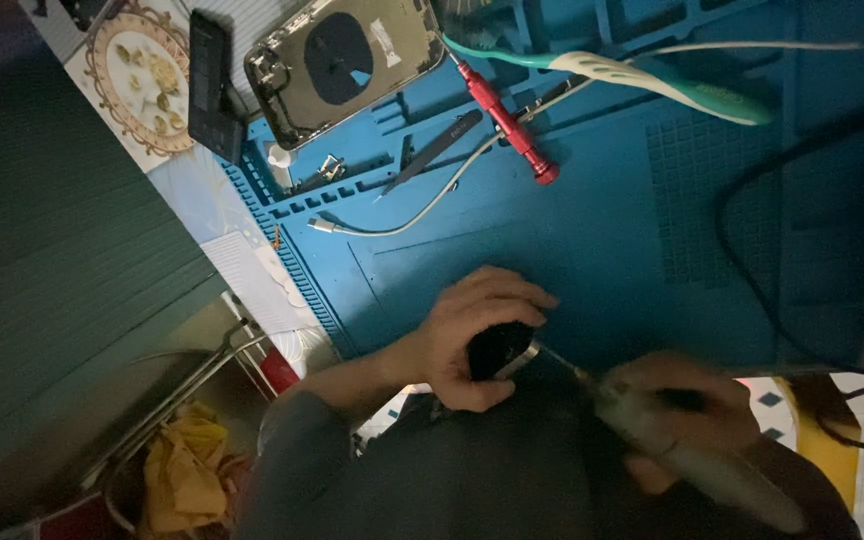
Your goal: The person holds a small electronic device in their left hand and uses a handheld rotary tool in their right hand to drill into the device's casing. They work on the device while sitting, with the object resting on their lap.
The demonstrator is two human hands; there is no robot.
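The left hand comes in from seven o'clock, forearm bent across the lower edge of the blue mat on the worktop. Its fingers curl over the top of a small dark phone part with a pale metal edge, thumb below, gripping it just off the mat's near edge. The right hand lies at four o'clock of the left, fingers closed round a grey pen-shaped tool whose thin tip points to ten o'clock and meets the part's edge. The right hand and tool are blurred, so the grip's detail is hard to read; the tool's rear end fades into shadow.

At twelve o'clock on the mat lie one open phone housing, one red screwdriver, one pair of black tweezers, one white cable and one white-and-teal toothbrush. A black cable loops at three o'clock, partly cut off by the frame. One black battery-like slab lies at eleven o'clock, beside a patterned plate print. A yellow cloth sits at eight o'clock, dim and partly hidden.
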